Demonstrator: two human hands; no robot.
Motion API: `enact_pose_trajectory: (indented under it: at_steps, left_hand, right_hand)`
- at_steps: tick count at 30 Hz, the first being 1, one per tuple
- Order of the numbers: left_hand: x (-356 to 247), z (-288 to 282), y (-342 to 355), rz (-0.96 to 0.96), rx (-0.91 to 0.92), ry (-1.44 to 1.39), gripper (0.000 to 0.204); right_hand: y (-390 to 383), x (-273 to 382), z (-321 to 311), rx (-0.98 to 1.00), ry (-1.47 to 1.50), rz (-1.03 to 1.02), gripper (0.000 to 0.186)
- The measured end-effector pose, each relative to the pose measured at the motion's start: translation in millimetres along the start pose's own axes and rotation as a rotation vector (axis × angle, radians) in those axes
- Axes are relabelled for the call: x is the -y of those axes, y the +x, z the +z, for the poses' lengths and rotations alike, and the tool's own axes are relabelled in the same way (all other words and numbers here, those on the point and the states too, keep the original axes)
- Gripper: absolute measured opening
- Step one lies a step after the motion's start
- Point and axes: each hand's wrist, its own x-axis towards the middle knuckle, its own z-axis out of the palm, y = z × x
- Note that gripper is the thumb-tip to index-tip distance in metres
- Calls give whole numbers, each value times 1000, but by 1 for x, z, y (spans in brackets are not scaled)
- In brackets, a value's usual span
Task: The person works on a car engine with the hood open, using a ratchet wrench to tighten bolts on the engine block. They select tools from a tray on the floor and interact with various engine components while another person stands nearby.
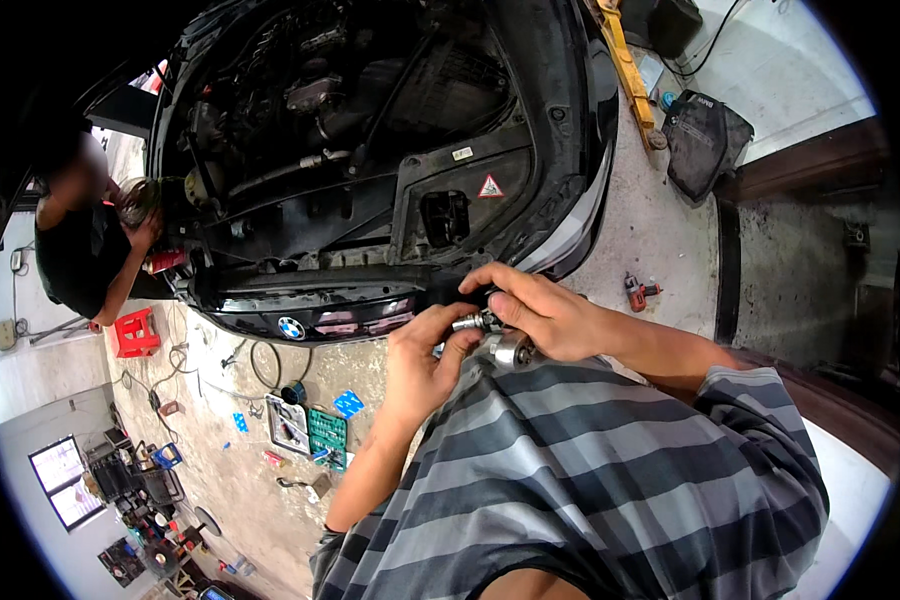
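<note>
My left hand (430,365) pinches a small silver cylindrical fitting (466,322), like a socket, between thumb and fingers, in front of the car's black front bumper (350,315). My right hand (545,320) grips a metal tool (510,350) with a rounded silver end showing below the fingers, its thumb beside the fitting. The two hands nearly meet above my striped shirt; much of what they hold is hidden by fingers. Beyond them the open engine bay (340,120) fills the upper middle.
A co-worker (80,240) leans at the car's left. On the floor lie a red step stool (135,333), cables, a green socket case (326,440) and a red cordless drill (638,292). A dark cover (705,145) and yellow jack (625,65) are upper right; a pit (810,260) lies right.
</note>
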Motion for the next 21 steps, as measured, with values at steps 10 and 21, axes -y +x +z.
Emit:
enact_pose_trajectory:
  at_steps: [10, 21]
  left_hand:
    - [33, -85, 5, 315, 202, 144, 24]
    - [90, -196, -4, -212, 131, -509, 23]
  right_hand:
    - [52, 25, 69, 4, -23, 305, 30]
    - [119, 63, 161, -263, -156, 377, 26]
